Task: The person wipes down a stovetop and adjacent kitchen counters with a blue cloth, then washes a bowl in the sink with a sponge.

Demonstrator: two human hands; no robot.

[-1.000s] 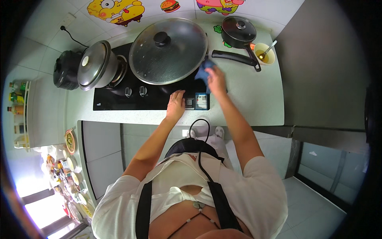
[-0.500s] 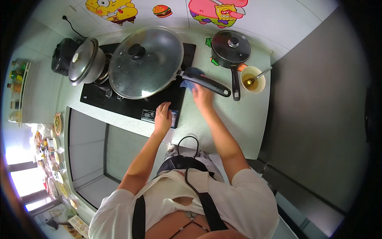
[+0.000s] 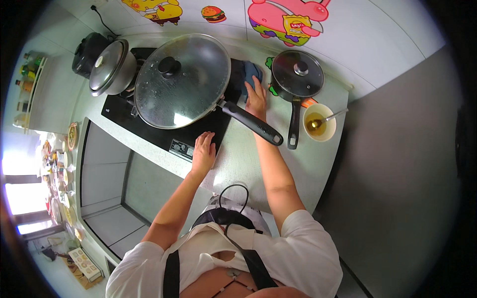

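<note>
My right hand point(image 3: 256, 103) reaches beneath the black handle of a big wok point(image 3: 251, 121) and presses a folded blue cloth point(image 3: 251, 72) against the counter along the cooktop's right edge. Its fingers lie stretched over the cloth, and part of the wrist is hidden by the handle. A domed glass lid point(image 3: 198, 84), beaded with drops, covers the wok. My left hand point(image 3: 202, 153) rests flat on the front right corner of the black cooktop point(image 3: 154, 133), beside a printed label, fingers extended and holding nothing.
Right of the cloth stands a small lidded black saucepan point(image 3: 285, 74), its handle pointing toward me. Beside it a cream bowl point(image 3: 328, 136) holds yellowish liquid and a spoon. A lidded silver pot point(image 3: 119, 74) and a black appliance point(image 3: 89, 53) stand left. A grey fridge-like panel point(image 3: 392, 164) borders the right.
My right hand has pushed the blue cloth away from me along the cooktop's right edge, farther beyond the wok handle. My left hand stays on the cooktop corner. The whole view has shifted slightly.
</note>
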